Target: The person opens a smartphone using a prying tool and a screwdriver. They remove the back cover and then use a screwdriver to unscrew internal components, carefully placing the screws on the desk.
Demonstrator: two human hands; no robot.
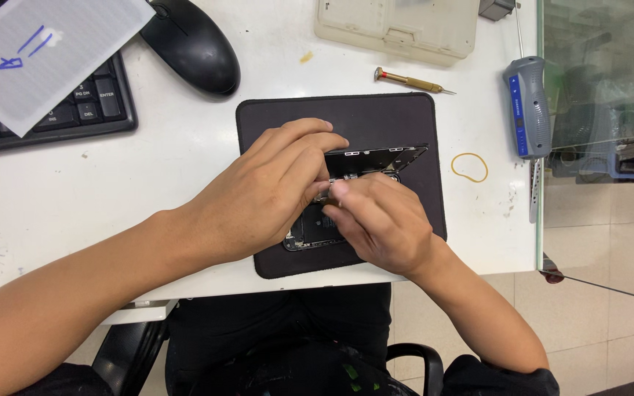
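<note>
a pale sheet of paper with blue pen marks is laid slantwise over the keyboard at the upper left of the white counter. just beside it a black mouse is seen, and a beige plastic tray is set at the top edge. a small screwdriver with a brass-coloured shaft lies between the tray and the black mat. further right a yellow rubber band lies flat, and a grey and blue electric screwdriver is placed near the counter's right edge.

on the mat an opened phone is found, its upper part lifted at a tilt, its lower part largely hidden under the hands. the left hand is curled over the phone, fingers bent and resting on the raised edge. the right hand is closed in a pinch at the phone's middle, where a small pale part is gripped; what it is cannot be told.
</note>
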